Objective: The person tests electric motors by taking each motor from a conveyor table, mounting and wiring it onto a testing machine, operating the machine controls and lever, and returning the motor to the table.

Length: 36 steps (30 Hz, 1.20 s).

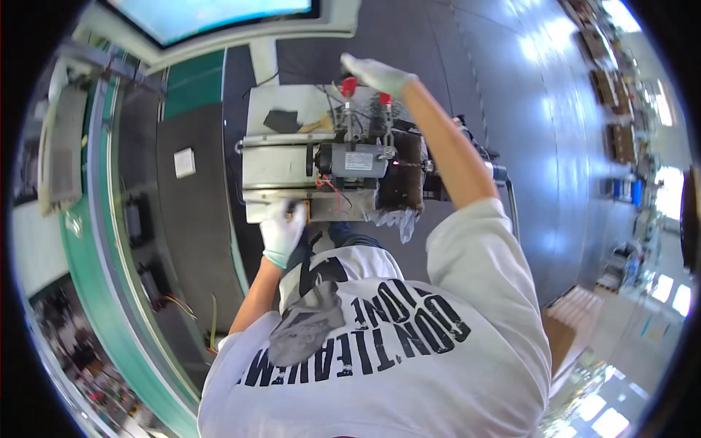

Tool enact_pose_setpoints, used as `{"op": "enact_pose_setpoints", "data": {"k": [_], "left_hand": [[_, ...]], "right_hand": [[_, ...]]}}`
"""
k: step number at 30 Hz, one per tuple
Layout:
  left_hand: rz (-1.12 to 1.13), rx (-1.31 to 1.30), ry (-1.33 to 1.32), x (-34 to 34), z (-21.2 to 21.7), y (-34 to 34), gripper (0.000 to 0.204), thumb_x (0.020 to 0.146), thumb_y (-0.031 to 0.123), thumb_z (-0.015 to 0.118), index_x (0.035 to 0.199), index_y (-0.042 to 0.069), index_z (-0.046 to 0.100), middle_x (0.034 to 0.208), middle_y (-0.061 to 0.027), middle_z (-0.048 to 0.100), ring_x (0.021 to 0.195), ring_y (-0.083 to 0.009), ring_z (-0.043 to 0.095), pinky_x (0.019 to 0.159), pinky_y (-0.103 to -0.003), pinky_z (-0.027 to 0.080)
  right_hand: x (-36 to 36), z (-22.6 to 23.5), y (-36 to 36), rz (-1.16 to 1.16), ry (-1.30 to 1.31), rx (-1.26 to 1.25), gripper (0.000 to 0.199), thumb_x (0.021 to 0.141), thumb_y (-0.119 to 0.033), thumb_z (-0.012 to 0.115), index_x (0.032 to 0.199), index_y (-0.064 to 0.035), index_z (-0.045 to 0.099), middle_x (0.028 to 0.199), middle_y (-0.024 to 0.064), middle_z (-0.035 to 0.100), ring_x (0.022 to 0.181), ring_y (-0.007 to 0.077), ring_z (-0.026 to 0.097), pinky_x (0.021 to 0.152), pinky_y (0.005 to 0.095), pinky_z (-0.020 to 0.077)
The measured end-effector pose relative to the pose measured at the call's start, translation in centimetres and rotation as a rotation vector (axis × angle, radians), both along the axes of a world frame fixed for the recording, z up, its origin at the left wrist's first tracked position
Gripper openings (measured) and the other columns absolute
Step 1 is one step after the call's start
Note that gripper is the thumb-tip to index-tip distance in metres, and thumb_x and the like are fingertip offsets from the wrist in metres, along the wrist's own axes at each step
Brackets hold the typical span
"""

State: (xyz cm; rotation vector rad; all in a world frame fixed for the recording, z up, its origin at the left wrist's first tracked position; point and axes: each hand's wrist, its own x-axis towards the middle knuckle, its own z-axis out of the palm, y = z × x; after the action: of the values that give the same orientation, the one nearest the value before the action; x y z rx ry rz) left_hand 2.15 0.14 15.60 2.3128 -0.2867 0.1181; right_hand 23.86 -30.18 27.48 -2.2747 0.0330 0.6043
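Looks mid-job: left hand (282, 232) pinching something small at the machine's (350, 164) 7 o'clock edge, right hand (374, 73) gripping a red-capped lever (348, 87) at 12, nothing visibly finished yet.

There's a big pale-blue glowing screen (212, 14) up top, a small white rectangular label (358, 161) on the grey motor housing, and a white square card (185, 162) on the dark panel to the left.

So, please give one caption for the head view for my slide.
Gloved left hand at machine's front edge; gloved right hand at red-capped levers.
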Motion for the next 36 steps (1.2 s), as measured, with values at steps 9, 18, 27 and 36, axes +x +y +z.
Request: {"op": "enact_pose_setpoints", "data": {"k": [9,18,27,36], "left_hand": [[-0.254,-0.006,0.496,-2.1,-7.7,-10.5,0.035,0.090,0.037,0.061,0.092,0.002,0.064,0.085,-0.0191,0.067,0.083,-0.0400,0.064,0.076,-0.049,0.050],[-0.259,-0.028,0.454,-3.5,-4.4,6.8,0.025,0.092,0.029,0.062,0.096,0.004,0.065,0.085,-0.0210,0.065,0.080,-0.0386,0.064,0.068,-0.045,0.049],[-0.221,-0.107,0.422,-3.1,-5.2,12.0,0.023,0.092,0.024,0.062,0.087,0.002,0.062,0.075,-0.0206,0.062,0.070,-0.0387,0.061,0.060,-0.044,0.045],[-0.245,-0.094,0.338,-2.3,-7.5,12.4,0.022,0.091,0.027,0.062,0.094,0.006,0.068,0.086,-0.0182,0.067,0.079,-0.0345,0.066,0.066,-0.042,0.050]], "right_hand": [[5.0,-4.6,2.2,0.370,0.134,-0.502,0.050,0.099,-0.041,0.035,0.107,-0.0071,0.070,0.090,0.0141,0.067,0.091,0.0302,0.062,0.084,0.0417,0.0471],[-21.5,-6.0,9.4,0.191,0.086,0.041,0.042,0.097,-0.039,0.054,0.103,0.0007,0.066,0.077,0.0128,0.067,0.066,0.0153,0.065,0.059,0.0317,0.0498],[-26.7,-18.4,23.3,-0.410,0.238,0.656,0.025,0.099,-0.024,0.054,0.098,-0.0007,0.062,0.076,0.0041,0.066,0.062,0.0113,0.063,0.056,0.0270,0.0502],[-24.0,-15.0,20.4,-0.035,0.062,0.251,0.023,0.092,-0.023,0.061,0.090,-0.0006,0.067,0.070,0.0083,0.066,0.060,0.0133,0.062,0.058,0.0308,0.0489]]}}
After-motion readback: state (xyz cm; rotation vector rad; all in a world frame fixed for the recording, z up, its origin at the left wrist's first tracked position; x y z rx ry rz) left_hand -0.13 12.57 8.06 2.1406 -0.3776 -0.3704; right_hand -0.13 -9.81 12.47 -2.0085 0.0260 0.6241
